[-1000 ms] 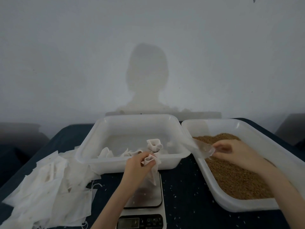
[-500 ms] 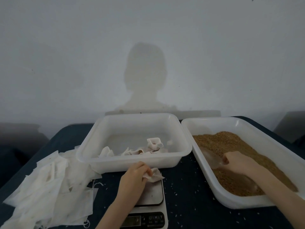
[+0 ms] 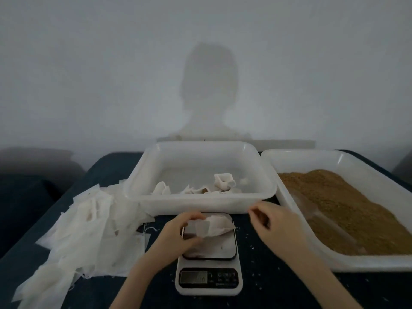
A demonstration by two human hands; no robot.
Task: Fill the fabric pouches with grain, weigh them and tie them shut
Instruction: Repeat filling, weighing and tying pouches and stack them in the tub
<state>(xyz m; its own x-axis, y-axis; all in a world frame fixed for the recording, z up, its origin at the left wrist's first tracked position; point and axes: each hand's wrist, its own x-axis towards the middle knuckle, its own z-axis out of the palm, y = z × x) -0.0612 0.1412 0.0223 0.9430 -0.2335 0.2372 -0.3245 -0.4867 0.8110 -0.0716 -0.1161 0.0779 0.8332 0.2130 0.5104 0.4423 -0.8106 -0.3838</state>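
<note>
**Ann:** Dark cloth covers the surface (image 3: 267, 286), a plain wall behind it, and the scale (image 3: 209, 253) sits dead centre. The left hand (image 3: 178, 236) holds a pouch (image 3: 211, 227) over the weighing plate, fingers curled round its near end.

**Ben:** And the right hand (image 3: 275, 221) — a second ago it was working the scoop (image 3: 312, 210) in the grain (image 3: 347, 210). Now the scoop lies in the grain tray (image 3: 379, 267) and the hand has come across, empty, its grip loose, fingertips reaching toward the pouch's open end.

**Ann:** So scooping looks over for this one, I'd say. Can you read the display?

**Ben:** Too dim to tell. My guess is both hands now open or close the mouth of the pouch.

**Ann:** Empty pouches (image 3: 89, 233) are heaped at the left, and a few finished ones (image 3: 223, 181) lie in the middle tub (image 3: 200, 205) — plenty left to do.

**Ben:** Loose grains dot the cloth; a limp pouch spills easily.
</note>
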